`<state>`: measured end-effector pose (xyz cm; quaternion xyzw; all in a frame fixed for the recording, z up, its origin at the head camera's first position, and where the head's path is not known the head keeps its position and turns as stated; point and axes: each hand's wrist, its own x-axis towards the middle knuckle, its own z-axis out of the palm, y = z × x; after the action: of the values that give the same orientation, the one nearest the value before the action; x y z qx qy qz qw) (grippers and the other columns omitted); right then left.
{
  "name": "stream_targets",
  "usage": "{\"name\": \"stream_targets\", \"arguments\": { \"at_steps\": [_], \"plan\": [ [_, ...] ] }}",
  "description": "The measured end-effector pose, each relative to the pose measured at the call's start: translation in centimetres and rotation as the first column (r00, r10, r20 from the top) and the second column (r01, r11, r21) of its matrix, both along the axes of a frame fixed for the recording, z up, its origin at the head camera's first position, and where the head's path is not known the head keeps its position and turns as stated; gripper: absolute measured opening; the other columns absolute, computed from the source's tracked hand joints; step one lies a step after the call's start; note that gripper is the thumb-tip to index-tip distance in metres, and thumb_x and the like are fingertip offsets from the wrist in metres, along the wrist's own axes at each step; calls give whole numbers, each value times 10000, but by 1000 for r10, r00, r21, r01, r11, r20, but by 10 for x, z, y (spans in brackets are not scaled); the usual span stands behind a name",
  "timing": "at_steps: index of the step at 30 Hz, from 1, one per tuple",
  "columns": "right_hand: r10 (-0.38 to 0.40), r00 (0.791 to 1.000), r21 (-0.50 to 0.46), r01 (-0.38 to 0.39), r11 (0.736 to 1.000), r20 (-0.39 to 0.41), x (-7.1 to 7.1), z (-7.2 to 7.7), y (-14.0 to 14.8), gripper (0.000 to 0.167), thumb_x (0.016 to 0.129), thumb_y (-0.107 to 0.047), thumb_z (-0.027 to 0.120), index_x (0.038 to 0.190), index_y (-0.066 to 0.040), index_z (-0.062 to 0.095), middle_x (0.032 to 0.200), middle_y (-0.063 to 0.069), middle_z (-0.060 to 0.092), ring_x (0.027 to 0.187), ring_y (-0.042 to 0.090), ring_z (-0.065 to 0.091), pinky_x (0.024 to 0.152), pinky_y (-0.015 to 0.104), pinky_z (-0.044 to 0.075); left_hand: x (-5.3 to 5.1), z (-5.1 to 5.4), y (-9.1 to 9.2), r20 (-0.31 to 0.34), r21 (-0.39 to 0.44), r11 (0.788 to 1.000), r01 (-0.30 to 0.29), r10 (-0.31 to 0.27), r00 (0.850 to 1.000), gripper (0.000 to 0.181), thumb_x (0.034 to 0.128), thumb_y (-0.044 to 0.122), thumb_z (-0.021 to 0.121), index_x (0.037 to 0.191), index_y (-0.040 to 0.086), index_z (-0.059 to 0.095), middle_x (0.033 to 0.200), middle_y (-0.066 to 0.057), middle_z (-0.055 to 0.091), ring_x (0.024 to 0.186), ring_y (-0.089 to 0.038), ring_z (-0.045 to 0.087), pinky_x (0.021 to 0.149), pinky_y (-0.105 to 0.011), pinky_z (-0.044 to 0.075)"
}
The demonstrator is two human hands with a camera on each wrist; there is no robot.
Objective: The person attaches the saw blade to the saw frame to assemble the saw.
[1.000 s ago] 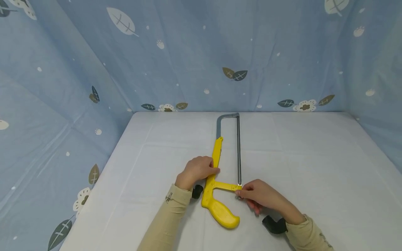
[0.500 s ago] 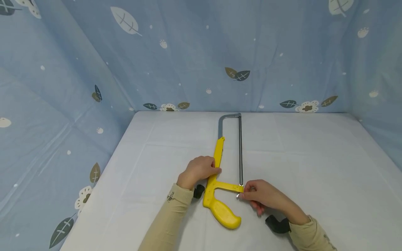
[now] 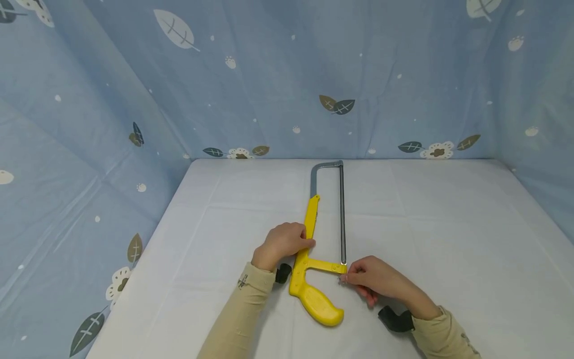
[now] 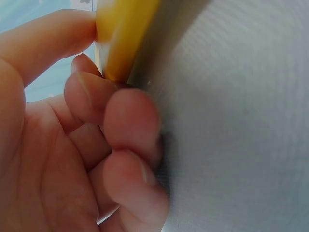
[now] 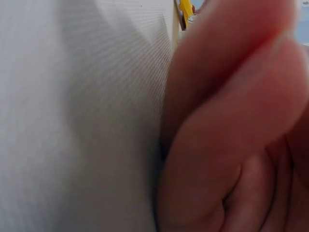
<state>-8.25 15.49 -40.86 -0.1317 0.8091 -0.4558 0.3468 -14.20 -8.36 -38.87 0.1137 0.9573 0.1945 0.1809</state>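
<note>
A hacksaw (image 3: 317, 305) with a yellow handle and a grey front frame lies flat on the white-covered table. Its dark blade (image 3: 343, 214) runs along the right side. My left hand (image 3: 282, 243) grips the yellow part of the frame above the handle; in the left wrist view, thumb and fingers stand around the yellow bar (image 4: 128, 38). At the blade's near end, my right hand (image 3: 376, 279) pinches a small silver wing nut (image 3: 342, 280), mostly covered by the fingertips. Curled fingers (image 5: 231, 121) fill the right wrist view and hide the nut there.
White cloth (image 3: 448, 239) covers the table. A blue curtain (image 3: 269, 75) with leaf prints hangs behind and at the sides. Black wrist-worn pieces (image 3: 395, 319) sit by both sleeves.
My right fingertips have shifted slightly at the wing nut, whose visible silver part shows differently across the frames. The left hand keeps its grip, and the hacksaw stays in place.
</note>
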Motion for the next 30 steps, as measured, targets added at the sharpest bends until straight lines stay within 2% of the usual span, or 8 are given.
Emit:
{"name": "stream_targets", "arguments": {
  "at_steps": [10,19,24,30],
  "plan": [
    [-28,1000,32,28,999,-6,0,-1,-3,429,824,-501,537,756,-82,599,460,11,462,347,146,453,376,295,412,1,3,0,-4,3,1000,7,-7,1000,269,819,364,597,661,161,520,563,25,447,486,-127,432,462,-236,312],
    [-71,997,70,73,995,-41,3,1,-9,468,804,-529,545,710,-73,580,453,9,450,318,159,449,348,285,373,-2,0,0,-5,-8,1000,6,-6,1000,277,811,387,605,675,156,534,572,23,467,492,-128,449,462,-238,326],
    [-67,997,80,71,994,-48,3,1,-11,469,799,-535,549,705,-76,581,452,7,450,315,155,448,345,277,363,-1,0,0,-9,-10,1000,9,-9,1000,266,810,374,600,673,155,534,569,25,465,493,-125,447,462,-243,327],
    [-52,998,73,53,996,-21,1,1,-8,432,814,-507,549,739,-85,602,465,7,468,331,145,451,362,270,386,0,0,0,-17,0,1000,13,-13,1000,266,812,372,600,672,156,534,571,23,468,490,-127,446,460,-246,329]
  ]
}}
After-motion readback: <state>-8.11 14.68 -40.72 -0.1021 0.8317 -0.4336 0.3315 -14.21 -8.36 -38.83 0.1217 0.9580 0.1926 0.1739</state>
